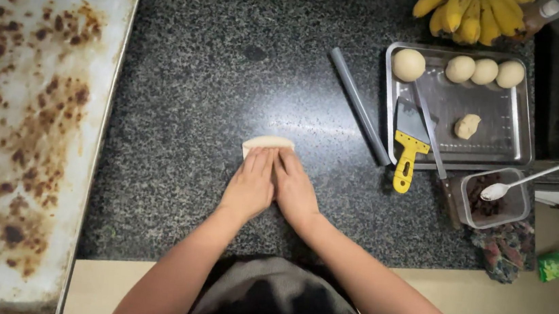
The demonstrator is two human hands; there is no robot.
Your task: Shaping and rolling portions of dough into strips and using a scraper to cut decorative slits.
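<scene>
A flattened piece of pale dough lies on the dark speckled counter. My left hand and my right hand rest side by side, palms down, with the fingertips pressing on the dough's near edge. The near part of the dough is hidden under my fingers. Neither hand grips anything.
A large rust-stained baking sheet fills the left. At right, a steel tray holds several dough balls, a dough scrap, a yellow-handled scraper and a knife. A grey rolling rod, a filling tub with spoon, and bananas sit nearby.
</scene>
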